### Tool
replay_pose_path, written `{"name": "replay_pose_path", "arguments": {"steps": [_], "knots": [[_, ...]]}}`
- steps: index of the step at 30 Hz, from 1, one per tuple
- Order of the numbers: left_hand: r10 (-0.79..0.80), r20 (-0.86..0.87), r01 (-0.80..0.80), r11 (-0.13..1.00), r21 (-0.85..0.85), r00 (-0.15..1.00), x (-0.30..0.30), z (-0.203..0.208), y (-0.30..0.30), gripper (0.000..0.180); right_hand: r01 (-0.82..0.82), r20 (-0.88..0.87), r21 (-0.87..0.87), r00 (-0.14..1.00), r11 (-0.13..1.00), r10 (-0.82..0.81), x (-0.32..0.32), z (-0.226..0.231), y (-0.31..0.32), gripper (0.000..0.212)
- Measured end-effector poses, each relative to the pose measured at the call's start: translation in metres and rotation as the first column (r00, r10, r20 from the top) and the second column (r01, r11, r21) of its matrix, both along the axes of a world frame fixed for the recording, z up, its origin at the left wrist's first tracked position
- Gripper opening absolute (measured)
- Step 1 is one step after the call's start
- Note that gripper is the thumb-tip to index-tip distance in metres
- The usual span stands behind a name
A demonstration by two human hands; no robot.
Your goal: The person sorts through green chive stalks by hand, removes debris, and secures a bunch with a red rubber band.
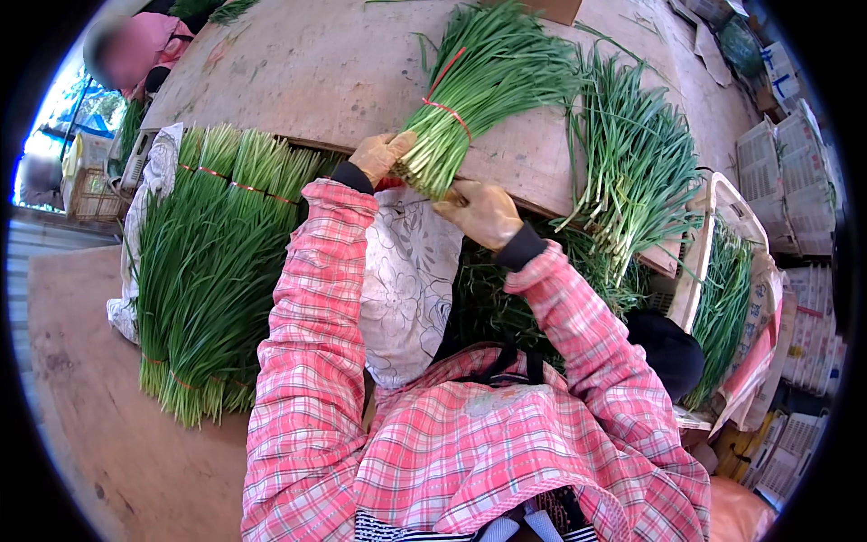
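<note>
A bundle of garlic chives (488, 81) lies on the table edge in front of me, pale stem ends toward me and green leaves away. A red band (447, 115) circles its stems, with one loose end sticking up. My gloved left hand (381, 157) is closed on the left side of the stem ends. Against their lower right edge, my gloved right hand (482, 214) has its fingers pressed together; what they pinch, if anything, is hidden. Loose garlic chives (632, 149) lie in a heap to the right of the bundle.
Banded chive bundles (212, 271) fill a cloth-lined crate on my left. A white crate (713, 235) at right holds more greens. The wooden table (298, 72) stretches ahead. Stacked crates (786, 172) stand far right. Another person (158, 50) is at upper left.
</note>
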State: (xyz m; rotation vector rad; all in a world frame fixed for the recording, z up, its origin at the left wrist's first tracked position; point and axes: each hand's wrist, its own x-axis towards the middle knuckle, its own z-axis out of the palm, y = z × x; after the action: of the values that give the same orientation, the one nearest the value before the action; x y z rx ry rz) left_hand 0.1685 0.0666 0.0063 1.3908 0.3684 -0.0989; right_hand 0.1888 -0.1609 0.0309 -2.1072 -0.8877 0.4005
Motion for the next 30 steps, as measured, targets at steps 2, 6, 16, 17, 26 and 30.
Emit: {"name": "replay_pose_path", "arguments": {"steps": [2,6,16,17,26,30], "knots": [[0.021,-0.018,-0.020,0.999,0.045,1.000,-0.001,-0.003,-0.008,0.051,0.054,0.185,-0.182,0.982,0.982,-0.020,-0.009,0.001,0.013,0.028],[0.008,-0.131,0.014,0.986,0.167,0.991,-0.004,0.009,-0.017,0.054,0.003,0.201,0.157,0.979,0.988,-0.035,-0.021,-0.019,0.000,0.015],[0.035,-0.180,0.004,0.977,0.213,0.983,0.000,0.017,-0.026,0.053,0.084,0.393,-0.001,0.916,0.996,-0.077,-0.017,-0.009,-0.062,0.015],[0.035,-0.168,0.001,0.978,0.210,0.985,0.002,0.013,-0.025,0.054,0.152,0.429,0.059,0.889,0.987,-0.162,-0.013,0.000,-0.049,0.015],[0.008,-0.100,0.012,0.979,0.204,0.995,0.002,-0.002,-0.015,0.056,0.307,0.354,0.255,0.853,0.917,-0.384,0.011,-0.017,0.015,0.029],[-0.033,-0.128,0.063,0.970,0.234,0.991,0.004,-0.007,-0.011,0.049,0.260,0.404,0.233,0.850,0.937,-0.337,0.011,-0.021,0.012,0.021]]}}
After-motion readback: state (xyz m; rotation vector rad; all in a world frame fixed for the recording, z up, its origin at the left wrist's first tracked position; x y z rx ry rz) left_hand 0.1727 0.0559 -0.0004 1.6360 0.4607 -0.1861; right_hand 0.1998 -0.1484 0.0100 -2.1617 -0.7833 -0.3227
